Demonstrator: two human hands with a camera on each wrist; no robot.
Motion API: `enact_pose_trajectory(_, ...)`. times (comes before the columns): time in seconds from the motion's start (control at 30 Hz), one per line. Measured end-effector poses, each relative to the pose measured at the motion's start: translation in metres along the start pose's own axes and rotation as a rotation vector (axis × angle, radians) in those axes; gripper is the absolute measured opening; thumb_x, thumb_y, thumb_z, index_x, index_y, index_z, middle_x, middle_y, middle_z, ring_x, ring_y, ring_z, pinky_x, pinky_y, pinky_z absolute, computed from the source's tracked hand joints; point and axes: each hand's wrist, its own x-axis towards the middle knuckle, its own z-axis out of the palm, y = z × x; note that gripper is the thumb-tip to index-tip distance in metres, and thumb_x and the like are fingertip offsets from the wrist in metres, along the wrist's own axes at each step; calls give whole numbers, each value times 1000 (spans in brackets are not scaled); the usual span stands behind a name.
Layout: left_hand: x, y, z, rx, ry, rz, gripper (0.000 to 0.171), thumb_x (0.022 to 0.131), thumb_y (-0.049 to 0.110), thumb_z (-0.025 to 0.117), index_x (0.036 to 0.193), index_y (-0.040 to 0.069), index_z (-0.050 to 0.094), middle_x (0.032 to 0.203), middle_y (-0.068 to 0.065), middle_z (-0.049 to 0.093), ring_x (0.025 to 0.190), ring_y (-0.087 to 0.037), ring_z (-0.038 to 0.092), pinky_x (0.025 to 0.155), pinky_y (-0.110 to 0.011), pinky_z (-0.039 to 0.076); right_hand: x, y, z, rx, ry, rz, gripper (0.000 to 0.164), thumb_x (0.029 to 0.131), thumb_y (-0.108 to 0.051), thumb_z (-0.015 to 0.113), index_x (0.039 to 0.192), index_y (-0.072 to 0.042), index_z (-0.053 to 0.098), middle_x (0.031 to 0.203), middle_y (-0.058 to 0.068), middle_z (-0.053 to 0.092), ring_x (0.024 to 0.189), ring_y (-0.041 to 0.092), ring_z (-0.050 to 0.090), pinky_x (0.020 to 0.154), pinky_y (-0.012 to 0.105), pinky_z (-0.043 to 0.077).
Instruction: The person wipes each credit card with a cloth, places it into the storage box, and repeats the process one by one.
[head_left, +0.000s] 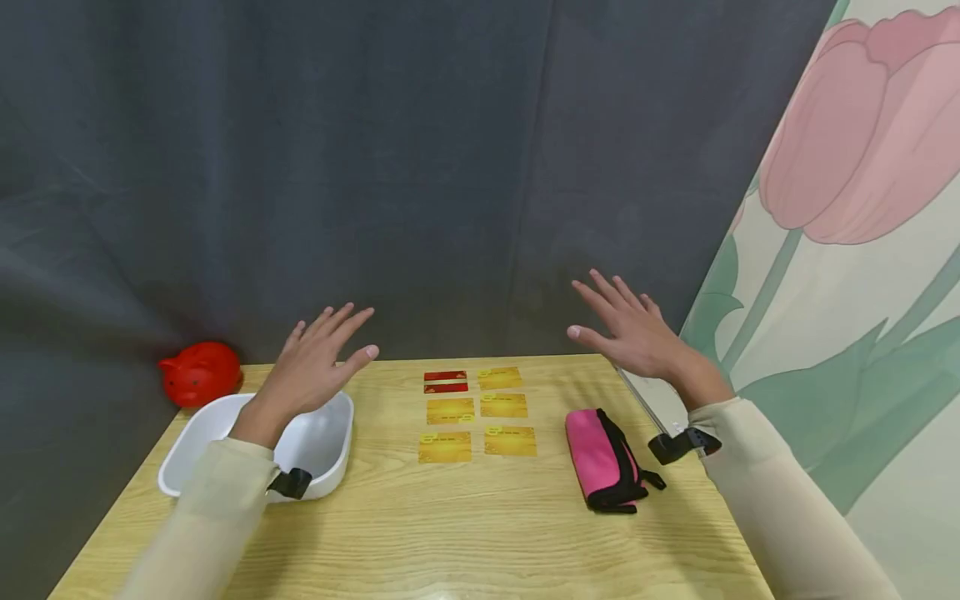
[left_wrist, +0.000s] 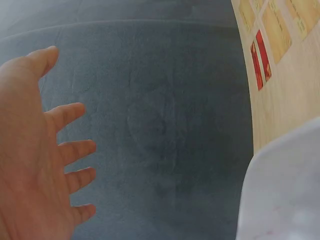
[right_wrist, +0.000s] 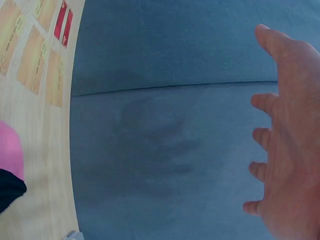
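Observation:
My left hand (head_left: 318, 367) is raised with its fingers spread, over the white plastic basin (head_left: 341, 446) on the left of the table. On the other side my right hand (head_left: 633, 333) is also lifted, fingers apart, beyond and above a pink pouch (head_left: 588, 454) with black trim. Neither hand touches anything. Between them several gold cards (head_left: 450, 411) and a red card (head_left: 446, 387) with a pale stripe lie flat in two columns. Both wrist views show the palm side, the left fingers (left_wrist: 77, 152) and the right fingers (right_wrist: 262, 137) holding nothing.
A red piggy bank (head_left: 201, 373) stands at the table's back left, behind the basin. The light wooden table (head_left: 420, 533) ends at a dark grey curtain (head_left: 450, 167). A wall with a painted tulip (head_left: 840, 142) rises at the right.

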Motion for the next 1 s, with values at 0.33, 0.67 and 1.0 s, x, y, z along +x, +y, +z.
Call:
enact_pose_trajectory(0.33,-11,9,23,-176,33,-1,74,104,58,50,166,33,18,173,-8,23,156,-40,28,116,-76,28,-11,5,20,97,46,17,77,102,-60,49,166,-30,19,176,8,8,161,44,5,117,81,8)
enact_pose_trajectory(0.67,-22,29,51,-285,21,-28,67,103,50,58,161,25,35,168,-9,32,150,-40,39,113,-70,39,-23,12,42,129,38,14,74,102,-55,53,165,-26,26,175,13,13,159,48,12,113,84,14)
enact_pose_trajectory(1.0,-25,62,74,-374,-20,-22,66,101,42,63,159,22,39,164,-10,39,149,-39,42,115,-65,40,-37,17,75,199,23,44,73,102,-52,56,163,-20,32,172,18,20,157,51,16,114,83,16)
